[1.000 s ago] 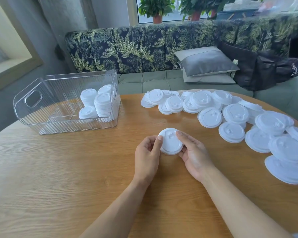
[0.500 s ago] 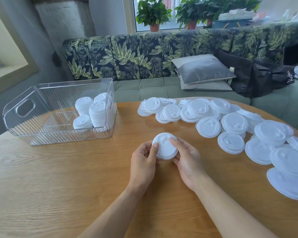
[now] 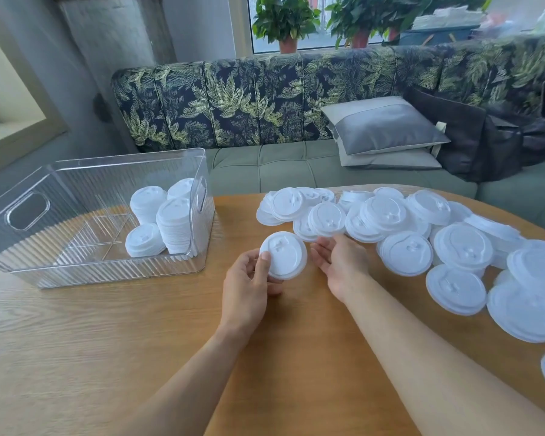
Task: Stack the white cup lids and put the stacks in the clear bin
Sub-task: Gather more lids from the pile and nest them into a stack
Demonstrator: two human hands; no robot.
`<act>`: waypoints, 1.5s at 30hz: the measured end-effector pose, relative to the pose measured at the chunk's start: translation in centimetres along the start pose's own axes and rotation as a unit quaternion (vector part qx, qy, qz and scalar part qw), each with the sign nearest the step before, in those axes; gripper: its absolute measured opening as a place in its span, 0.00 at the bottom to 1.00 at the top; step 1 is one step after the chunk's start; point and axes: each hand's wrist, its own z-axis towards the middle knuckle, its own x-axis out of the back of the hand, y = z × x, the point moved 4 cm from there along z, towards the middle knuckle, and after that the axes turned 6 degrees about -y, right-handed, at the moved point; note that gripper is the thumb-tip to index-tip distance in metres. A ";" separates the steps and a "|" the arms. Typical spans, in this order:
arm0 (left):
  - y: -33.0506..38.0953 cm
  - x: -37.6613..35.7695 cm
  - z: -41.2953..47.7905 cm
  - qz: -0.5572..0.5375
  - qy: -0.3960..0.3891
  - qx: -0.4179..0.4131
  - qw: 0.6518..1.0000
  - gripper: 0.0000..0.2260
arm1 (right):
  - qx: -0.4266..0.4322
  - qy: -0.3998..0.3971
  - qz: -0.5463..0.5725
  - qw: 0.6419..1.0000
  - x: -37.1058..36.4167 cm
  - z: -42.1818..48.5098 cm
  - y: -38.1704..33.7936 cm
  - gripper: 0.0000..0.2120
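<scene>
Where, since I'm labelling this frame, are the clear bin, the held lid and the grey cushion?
clear bin (image 3: 107,270): head view, on its ribbed front wall.
held lid (image 3: 285,256): head view, middle of its top face.
grey cushion (image 3: 387,127): head view, centre of its upper face.

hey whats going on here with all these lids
A person is stacking the loose lids spread over the right of a wooden table. The left hand grips one lid, maybe a short stack; the right hand is open beside it. Several stacks stand in the clear bin on the left.
</scene>
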 end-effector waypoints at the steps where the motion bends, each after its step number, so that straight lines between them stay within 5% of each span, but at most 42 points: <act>1: 0.0 -0.1 0.0 -0.001 0.010 -0.005 1.000 0.09 | -0.005 0.007 0.005 1.000 -0.3 0.5 -0.1 0.08; 8: -0.1 0.0 -0.3 0.007 0.026 -0.016 1.000 0.09 | -0.020 0.022 0.073 0.997 -1.1 1.4 0.0 0.10; 16: 0.2 0.0 -1.4 0.007 0.012 -0.018 1.000 0.09 | -0.059 -0.120 0.149 0.980 0.8 -2.2 1.0 0.07; 24: 0.3 0.5 -5.4 -0.023 0.008 -0.003 1.000 0.12 | -0.068 -0.173 0.142 0.972 4.2 -7.0 1.5 0.08; 35: 1.4 0.7 -10.2 0.006 0.044 -0.029 0.999 0.11 | 0.028 -0.130 -0.043 0.990 5.7 -11.2 2.2 0.09; 45: 1.5 -0.9 -12.1 0.136 -0.055 -0.076 0.986 0.15 | 0.026 -0.105 -0.046 0.993 5.7 -11.7 2.4 0.04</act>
